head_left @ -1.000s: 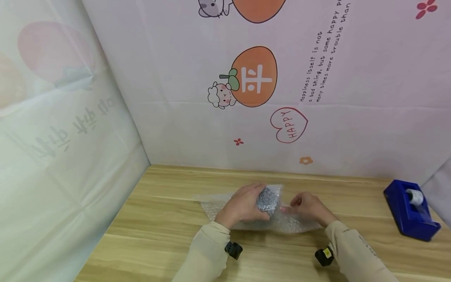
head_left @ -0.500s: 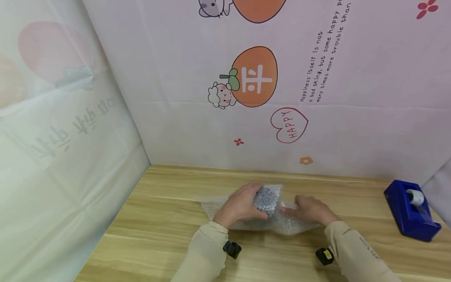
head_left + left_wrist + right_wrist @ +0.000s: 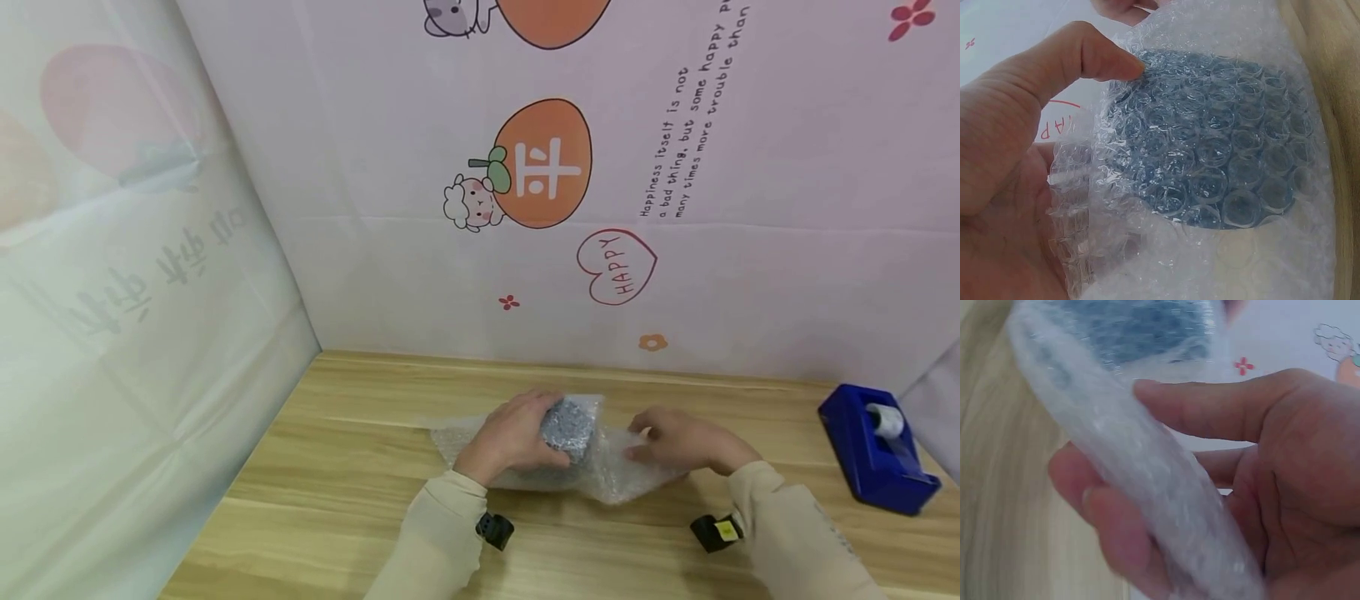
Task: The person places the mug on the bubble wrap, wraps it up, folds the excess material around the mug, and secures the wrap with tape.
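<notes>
A blue-grey object (image 3: pixel 568 427) with a rounded outline lies wrapped in clear bubble wrap (image 3: pixel 615 482); the layers hide its exact kind. My left hand (image 3: pixel 510 437) grips the bundle from the left, and the left wrist view shows its thumb (image 3: pixel 1110 59) pressed on the wrap at the object's edge. To the right, my right hand (image 3: pixel 686 442) holds the loose end of the wrap. In the right wrist view that end is a folded strip (image 3: pixel 1141 456), with the thumb on one side and curled fingers (image 3: pixel 1119 528) round the other.
A blue tape dispenser (image 3: pixel 873 454) with a roll of tape stands at the right of the wooden table (image 3: pixel 322 500). Printed cloth (image 3: pixel 420 275) hangs behind the table, and another sheet (image 3: pixel 150 375) along its left side.
My right hand has shifted to the right along the loose wrap, its forearm moving out with it. The left hand stays on the bundle, nearly still.
</notes>
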Action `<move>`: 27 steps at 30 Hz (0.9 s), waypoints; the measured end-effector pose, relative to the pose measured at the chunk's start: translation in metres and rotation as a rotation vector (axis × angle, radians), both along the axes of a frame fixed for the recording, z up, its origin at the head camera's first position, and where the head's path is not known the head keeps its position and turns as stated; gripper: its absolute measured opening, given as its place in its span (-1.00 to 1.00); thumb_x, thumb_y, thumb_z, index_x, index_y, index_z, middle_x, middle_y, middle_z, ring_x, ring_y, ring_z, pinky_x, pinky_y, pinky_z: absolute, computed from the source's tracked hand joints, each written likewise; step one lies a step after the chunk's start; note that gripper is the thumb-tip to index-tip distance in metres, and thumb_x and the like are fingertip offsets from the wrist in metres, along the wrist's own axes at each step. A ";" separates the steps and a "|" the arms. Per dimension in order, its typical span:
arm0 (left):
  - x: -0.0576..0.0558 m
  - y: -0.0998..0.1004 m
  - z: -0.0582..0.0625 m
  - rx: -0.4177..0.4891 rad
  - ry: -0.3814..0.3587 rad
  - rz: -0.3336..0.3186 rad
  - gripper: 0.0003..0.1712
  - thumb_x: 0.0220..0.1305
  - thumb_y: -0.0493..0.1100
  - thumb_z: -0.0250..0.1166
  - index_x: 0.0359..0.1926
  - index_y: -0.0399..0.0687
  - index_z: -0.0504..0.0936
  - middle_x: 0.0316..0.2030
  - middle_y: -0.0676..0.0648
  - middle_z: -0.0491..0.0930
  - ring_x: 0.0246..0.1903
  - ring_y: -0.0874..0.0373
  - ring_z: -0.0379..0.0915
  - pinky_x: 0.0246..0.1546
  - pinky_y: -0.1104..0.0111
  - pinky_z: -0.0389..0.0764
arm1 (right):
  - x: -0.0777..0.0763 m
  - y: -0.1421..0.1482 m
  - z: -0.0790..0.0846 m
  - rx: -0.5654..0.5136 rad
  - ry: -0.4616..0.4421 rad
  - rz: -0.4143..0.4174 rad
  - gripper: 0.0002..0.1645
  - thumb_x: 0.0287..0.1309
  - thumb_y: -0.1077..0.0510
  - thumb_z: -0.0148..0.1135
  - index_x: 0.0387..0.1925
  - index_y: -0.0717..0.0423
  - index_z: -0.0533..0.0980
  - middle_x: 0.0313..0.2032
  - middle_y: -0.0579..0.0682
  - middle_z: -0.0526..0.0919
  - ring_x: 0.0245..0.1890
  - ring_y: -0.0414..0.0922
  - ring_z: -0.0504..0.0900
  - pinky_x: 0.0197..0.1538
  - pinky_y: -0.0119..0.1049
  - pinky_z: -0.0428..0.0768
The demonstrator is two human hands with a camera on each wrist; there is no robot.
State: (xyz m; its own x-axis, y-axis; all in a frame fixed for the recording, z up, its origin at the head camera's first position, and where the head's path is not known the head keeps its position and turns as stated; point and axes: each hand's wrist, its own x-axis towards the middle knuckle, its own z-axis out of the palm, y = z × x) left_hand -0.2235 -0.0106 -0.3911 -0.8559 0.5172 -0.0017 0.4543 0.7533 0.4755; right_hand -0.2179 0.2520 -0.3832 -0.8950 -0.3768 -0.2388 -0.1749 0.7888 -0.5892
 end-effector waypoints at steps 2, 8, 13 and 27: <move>0.000 0.000 0.000 -0.002 0.005 -0.004 0.04 0.06 0.07 0.59 0.50 -0.04 0.31 0.45 -0.06 0.33 0.39 0.03 0.27 0.36 0.11 0.33 | 0.002 0.001 0.004 -0.080 -0.032 -0.040 -0.59 0.24 0.14 0.39 -0.03 0.41 0.58 -0.11 0.22 0.64 -0.16 0.11 0.64 -0.18 0.04 0.69; 0.001 -0.001 0.001 0.002 0.010 -0.001 0.02 0.05 0.07 0.59 0.49 -0.01 0.33 0.43 -0.04 0.35 0.35 0.05 0.33 0.33 0.09 0.36 | 0.006 0.000 0.011 -0.382 -0.126 -0.106 -0.73 0.32 0.25 0.28 -0.13 0.45 0.61 -0.30 0.13 0.68 -0.30 0.00 0.67 -0.24 -0.02 0.72; 0.001 -0.001 0.001 0.010 0.017 -0.004 0.02 0.04 0.07 0.60 0.48 -0.01 0.35 0.42 -0.03 0.36 0.34 0.05 0.34 0.33 0.07 0.36 | 0.009 -0.007 0.011 -0.539 -0.145 -0.132 -0.64 0.35 0.28 0.23 -0.02 0.59 0.54 -0.21 0.18 0.70 -0.21 0.02 0.70 -0.12 -0.01 0.72; -0.003 -0.004 -0.002 0.063 0.006 -0.020 0.02 0.01 0.03 0.62 0.47 -0.03 0.37 0.40 -0.02 0.39 0.29 0.08 0.38 0.30 0.11 0.39 | 0.013 -0.029 0.013 -0.701 -0.184 -0.161 -0.41 0.48 0.06 0.16 0.09 0.62 0.44 -0.09 0.23 0.66 -0.13 0.07 0.73 0.03 -0.15 0.67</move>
